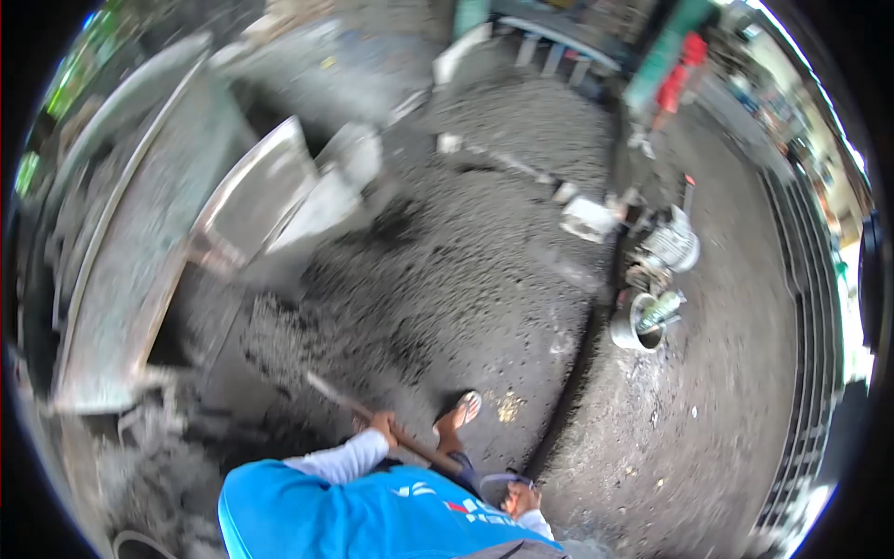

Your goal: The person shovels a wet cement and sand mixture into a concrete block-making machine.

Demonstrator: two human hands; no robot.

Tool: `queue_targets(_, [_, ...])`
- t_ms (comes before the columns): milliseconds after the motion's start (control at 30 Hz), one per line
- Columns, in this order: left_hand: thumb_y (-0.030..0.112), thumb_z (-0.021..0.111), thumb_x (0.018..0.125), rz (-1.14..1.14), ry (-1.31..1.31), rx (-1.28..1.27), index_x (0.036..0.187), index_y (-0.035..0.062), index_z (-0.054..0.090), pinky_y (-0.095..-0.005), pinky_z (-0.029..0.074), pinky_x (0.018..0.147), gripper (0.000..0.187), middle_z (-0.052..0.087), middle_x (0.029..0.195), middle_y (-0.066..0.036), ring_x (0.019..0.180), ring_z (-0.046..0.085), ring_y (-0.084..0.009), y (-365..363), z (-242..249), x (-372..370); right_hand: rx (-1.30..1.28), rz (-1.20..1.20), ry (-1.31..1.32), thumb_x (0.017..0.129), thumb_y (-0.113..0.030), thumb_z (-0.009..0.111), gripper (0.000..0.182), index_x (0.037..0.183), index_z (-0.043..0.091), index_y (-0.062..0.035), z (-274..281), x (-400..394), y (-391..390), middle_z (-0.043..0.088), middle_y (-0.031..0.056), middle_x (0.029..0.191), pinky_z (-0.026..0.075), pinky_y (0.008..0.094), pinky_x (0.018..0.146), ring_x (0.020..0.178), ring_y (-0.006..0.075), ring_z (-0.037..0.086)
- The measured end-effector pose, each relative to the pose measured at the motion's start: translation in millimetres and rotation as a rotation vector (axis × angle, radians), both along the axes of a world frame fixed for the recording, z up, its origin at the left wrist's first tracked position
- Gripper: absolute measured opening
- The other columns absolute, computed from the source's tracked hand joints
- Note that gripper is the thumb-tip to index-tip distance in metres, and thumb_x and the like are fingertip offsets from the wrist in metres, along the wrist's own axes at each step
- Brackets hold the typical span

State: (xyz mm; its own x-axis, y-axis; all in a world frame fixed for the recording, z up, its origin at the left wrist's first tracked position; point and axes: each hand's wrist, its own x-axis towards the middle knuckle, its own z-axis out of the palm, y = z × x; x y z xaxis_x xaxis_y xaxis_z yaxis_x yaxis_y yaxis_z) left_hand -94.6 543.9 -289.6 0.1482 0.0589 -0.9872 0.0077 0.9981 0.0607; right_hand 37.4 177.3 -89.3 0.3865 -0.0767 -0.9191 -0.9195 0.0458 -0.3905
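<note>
Head view, looking steeply down. I see both hands on a long wooden handle [372, 417] that runs diagonally from lower right up to the left. The left hand [382, 427] is wrapped around the shaft about midway; the right hand [521, 498] sits near the butt end, apparently closed on it, though a cap brim partly hides the fingers. The far end of the handle reaches into a spread of dark grey gravel-like mix [447, 270] on the floor — the blade itself is too blurred to make out.

Step in hand, by my reading: working the pile with the tool, mid-stroke. The next move would call for a firm two-handed pull or push and steady footing, since a sandalled foot [458, 415] stands just beside the shaft.

Around: a tilted metal trough or chute [256, 191] up left beside a long grey slab [130, 242], a metal pot [635, 326] and a small motor-like unit [672, 244] to the right, well apart from the handle. A grating [801, 307] lines the far right edge.
</note>
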Motion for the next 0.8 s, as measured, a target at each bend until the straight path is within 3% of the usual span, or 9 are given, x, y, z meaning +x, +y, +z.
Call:
queue_targets(100, [0.015, 0.058, 0.076, -0.061, 0.096, -0.001, 0.062, 0.0129, 0.04, -0.0534, 0.045, 0.064, 0.022, 0.045, 0.068, -0.008, 0.065, 0.047, -0.0283, -46, 29, 53, 0.05, -0.106, -0.033, 0.07, -0.004, 0.068, 0.015, 0.073, 0.054, -0.0029, 0, -5, -68, 0.049, 0.0082, 0.057, 0.044, 0.0405, 0.037, 0.041, 0.0224, 0.049])
queue_targets(200, [0.016, 0.059, 0.079, -0.111, 0.117, -0.031, 0.071, 0.0118, 0.045, -0.0522, 0.046, 0.066, 0.016, 0.046, 0.07, -0.008, 0.065, 0.048, -0.0276, -67, 71, 129, 0.04, -0.244, -0.172, 0.068, -0.003, 0.068, 0.013, 0.072, 0.055, -0.0013, 24, 3, -89, 0.05, 0.0093, 0.056, 0.045, 0.0399, 0.037, 0.041, 0.0226, 0.05])
queue_targets(367, [0.014, 0.059, 0.078, -0.316, -0.48, 0.154, 0.068, 0.0159, 0.041, -0.039, 0.043, 0.066, 0.022, 0.039, 0.063, 0.0, 0.059, 0.041, -0.0186, -54, 194, 289, -0.026, -0.396, -0.47, 0.068, -0.009, 0.061, 0.01, 0.073, 0.057, -0.0019, 16, 51, -65, 0.049, 0.0079, 0.056, 0.041, 0.0331, 0.035, 0.04, 0.0202, 0.048])
queue_targets(500, [0.024, 0.07, 0.081, -0.399, -0.825, 0.262, 0.07, 0.0175, 0.046, -0.036, 0.045, 0.061, 0.027, 0.041, 0.066, 0.002, 0.06, 0.044, -0.0156, -20, 305, 451, 0.18, -0.594, -0.772, 0.076, -0.016, 0.059, 0.011, 0.078, 0.052, -0.0082, 92, 141, 9, 0.042, 0.0016, 0.055, 0.038, 0.0311, 0.037, 0.039, 0.0141, 0.04])
queue_targets(533, [0.025, 0.072, 0.08, -0.403, -0.84, 0.291, 0.071, 0.0167, 0.048, -0.0352, 0.046, 0.06, 0.027, 0.045, 0.064, 0.003, 0.06, 0.047, -0.0149, -15, 346, 484, 0.197, -0.573, -0.907, 0.077, -0.017, 0.063, 0.016, 0.085, 0.053, -0.0088, 91, 162, 17, 0.045, 0.0009, 0.056, 0.038, 0.0284, 0.038, 0.041, 0.0121, 0.042])
queue_targets(633, [0.021, 0.071, 0.081, -0.487, -1.166, 0.289, 0.078, 0.0134, 0.05, -0.0396, 0.047, 0.059, 0.023, 0.048, 0.058, -0.001, 0.057, 0.052, -0.0194, 14, 430, 576, 0.057, -0.478, -1.243, 0.075, -0.013, 0.065, 0.014, 0.081, 0.054, -0.0061, 214, 205, 86, 0.05, 0.0027, 0.059, 0.042, 0.0269, 0.04, 0.044, 0.0124, 0.05])
queue_targets(700, [0.018, 0.072, 0.08, -0.532, -1.269, 0.326, 0.079, 0.0126, 0.05, -0.0406, 0.048, 0.059, 0.022, 0.051, 0.061, -0.002, 0.057, 0.053, -0.0209, 33, 461, 623, -0.456, -0.222, -1.575, 0.074, -0.008, 0.067, 0.013, 0.08, 0.056, -0.0031, 234, 230, 112, 0.061, 0.0046, 0.072, 0.045, 0.0289, 0.046, 0.052, 0.0138, 0.056])
queue_targets(733, [0.017, 0.071, 0.08, -0.525, -1.274, 0.292, 0.079, 0.0123, 0.05, -0.0409, 0.049, 0.057, 0.022, 0.05, 0.06, -0.002, 0.056, 0.053, -0.0217, 43, 473, 638, -0.758, -0.051, -1.831, 0.073, -0.012, 0.07, 0.016, 0.078, 0.057, -0.0033, 240, 242, 125, 0.063, 0.0062, 0.072, 0.046, 0.0306, 0.05, 0.057, 0.0171, 0.06])
queue_targets(800, [0.017, 0.071, 0.081, -0.548, -1.287, 0.285, 0.08, 0.0118, 0.05, -0.0415, 0.048, 0.054, 0.021, 0.051, 0.059, -0.003, 0.053, 0.053, -0.0227, 65, 472, 658, -0.684, 0.264, -2.253, 0.063, -0.016, 0.07, 0.018, 0.073, 0.056, -0.0089, 272, 258, 158, 0.055, 0.0095, 0.064, 0.044, 0.0374, 0.051, 0.055, 0.0296, 0.055])
